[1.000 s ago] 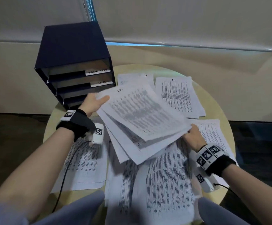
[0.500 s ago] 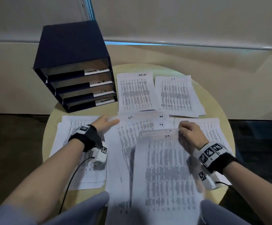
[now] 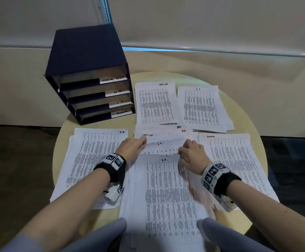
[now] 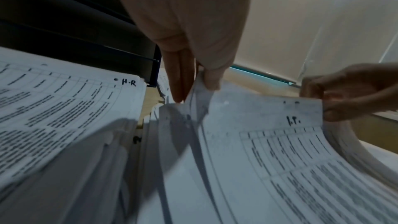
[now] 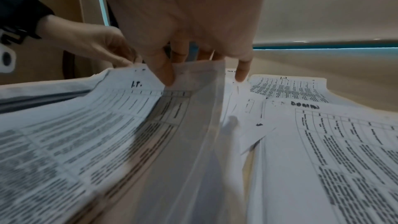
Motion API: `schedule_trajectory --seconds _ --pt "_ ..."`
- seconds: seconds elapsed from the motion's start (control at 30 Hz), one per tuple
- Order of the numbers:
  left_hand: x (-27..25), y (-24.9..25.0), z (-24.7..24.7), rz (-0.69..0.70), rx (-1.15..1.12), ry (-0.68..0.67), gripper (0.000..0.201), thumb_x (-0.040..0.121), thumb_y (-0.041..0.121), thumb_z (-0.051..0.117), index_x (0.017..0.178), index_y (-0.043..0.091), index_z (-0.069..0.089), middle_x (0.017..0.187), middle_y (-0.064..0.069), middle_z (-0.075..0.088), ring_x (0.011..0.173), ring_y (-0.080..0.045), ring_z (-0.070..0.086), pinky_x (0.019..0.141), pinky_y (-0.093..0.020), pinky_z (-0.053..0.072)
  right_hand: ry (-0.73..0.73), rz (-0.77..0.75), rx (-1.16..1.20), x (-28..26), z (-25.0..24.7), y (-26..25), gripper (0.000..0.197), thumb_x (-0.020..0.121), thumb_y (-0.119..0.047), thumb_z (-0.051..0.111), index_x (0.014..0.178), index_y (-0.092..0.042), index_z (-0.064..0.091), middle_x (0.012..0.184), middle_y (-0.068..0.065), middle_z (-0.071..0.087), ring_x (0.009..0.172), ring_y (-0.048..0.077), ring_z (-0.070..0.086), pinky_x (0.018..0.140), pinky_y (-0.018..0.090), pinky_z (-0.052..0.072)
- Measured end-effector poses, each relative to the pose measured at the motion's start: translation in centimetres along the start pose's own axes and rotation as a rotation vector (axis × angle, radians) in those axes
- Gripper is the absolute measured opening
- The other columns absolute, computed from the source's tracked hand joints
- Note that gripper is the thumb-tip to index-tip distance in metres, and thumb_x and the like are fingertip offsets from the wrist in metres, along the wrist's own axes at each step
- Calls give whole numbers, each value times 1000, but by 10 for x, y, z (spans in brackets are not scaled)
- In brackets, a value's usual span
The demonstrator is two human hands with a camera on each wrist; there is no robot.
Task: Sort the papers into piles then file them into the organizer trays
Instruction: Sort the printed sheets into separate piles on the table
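Piles of printed sheets headed H.R (image 3: 93,157), Task List (image 3: 156,104), I.T (image 3: 204,108) and Admin (image 3: 233,160) ring the unsorted central stack (image 3: 168,193) on the round bench (image 3: 242,113), a dark four-tray organizer (image 3: 91,77) standing far left. Left hand (image 3: 132,147) and right hand (image 3: 191,154) each pinch a top corner of raised, curling I.T sheets (image 4: 269,135) above that stack.

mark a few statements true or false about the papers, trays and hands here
1. The organizer has four labelled trays. True.
2. The top tray's label reads ADMIN. False: it reads TASK LIST; ADMIN is on the bottom one.
3. Both hands, left and right, pinch the lifted sheet marked I.T. True.
4. The H.R pile lies right of the hands. False: it lies on the left.
5. Papers already fill the trays. False: none show inside.
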State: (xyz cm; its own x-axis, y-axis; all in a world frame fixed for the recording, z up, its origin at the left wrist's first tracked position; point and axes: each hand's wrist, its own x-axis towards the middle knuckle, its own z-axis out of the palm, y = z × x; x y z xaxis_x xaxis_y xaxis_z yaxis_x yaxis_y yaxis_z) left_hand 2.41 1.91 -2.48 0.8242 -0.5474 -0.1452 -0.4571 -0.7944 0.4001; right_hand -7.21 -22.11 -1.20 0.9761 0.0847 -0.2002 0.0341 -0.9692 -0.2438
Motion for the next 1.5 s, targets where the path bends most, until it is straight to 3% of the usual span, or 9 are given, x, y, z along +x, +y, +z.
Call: schedule_trajectory --seconds 0.17,0.4,0.6,0.77,0.93,1.1,1.23,1.37,1.5 --pt "-7 -2 -2 187 44 -35 12 94 30 57 95 20 63 144 1 44 132 -18 38 111 -37 28 154 -68 -40 0 6 4 10 79 -20 65 88 -18 65 134 5 49 127 31 38 104 59 25" --pt "-10 -2 8 36 -156 -134 36 91 54 41 94 23 60 103 15 53 99 -5 50 89 -26 41 201 -150 -31 -8 13 6 4 86 -16 62 86 -18 65 86 -6 65 91 22 59 106 54 23" --pt "0 2 2 -72 -231 -88 5 89 19 62 85 16 64 93 5 65 88 -12 60 83 -29 48 283 -238 -78 -17 10 4 14 72 -12 75 76 -23 67 70 -12 64 74 15 60 92 47 44" --pt "-2 3 -3 -93 -303 -55 22 79 6 70 91 20 57 72 3 55 67 -11 52 62 -18 41 273 -179 -30 -21 12 1 27 74 -5 69 90 -23 57 75 -10 61 72 16 56 82 38 42" --pt "-18 4 -13 22 -508 -218 13 82 9 72 84 22 73 87 -2 72 83 -12 65 85 -25 49 151 -64 107 -21 13 -4 46 87 -13 52 129 -24 38 93 -8 60 91 15 53 93 35 29" --pt "-32 7 -16 2 -551 -406 13 84 21 72 90 9 74 90 -2 72 77 -4 63 74 -18 49 209 -77 -17 -24 21 -5 14 78 -15 67 88 -25 63 79 -8 58 78 17 55 85 41 37" --pt "-27 1 -13 -268 -727 -245 34 98 36 49 101 5 64 91 -11 66 63 -13 61 56 -23 51 293 -146 -26 -32 24 -4 19 70 -14 75 76 -26 62 70 -9 54 67 16 54 77 40 40" --pt "-17 -14 -7 -189 -196 -171 19 100 18 44 111 15 60 111 -5 51 94 -16 54 85 -27 45 339 -159 -4 -43 24 -1 17 70 -16 78 76 -26 65 70 -8 54 67 17 54 80 42 40" --pt "-17 -17 -3 -138 -136 -211 20 94 12 52 107 22 62 104 2 46 93 -12 51 79 -21 40 385 -194 0 -48 27 2 20 68 -14 79 77 -26 65 70 -8 53 67 16 53 86 36 28"
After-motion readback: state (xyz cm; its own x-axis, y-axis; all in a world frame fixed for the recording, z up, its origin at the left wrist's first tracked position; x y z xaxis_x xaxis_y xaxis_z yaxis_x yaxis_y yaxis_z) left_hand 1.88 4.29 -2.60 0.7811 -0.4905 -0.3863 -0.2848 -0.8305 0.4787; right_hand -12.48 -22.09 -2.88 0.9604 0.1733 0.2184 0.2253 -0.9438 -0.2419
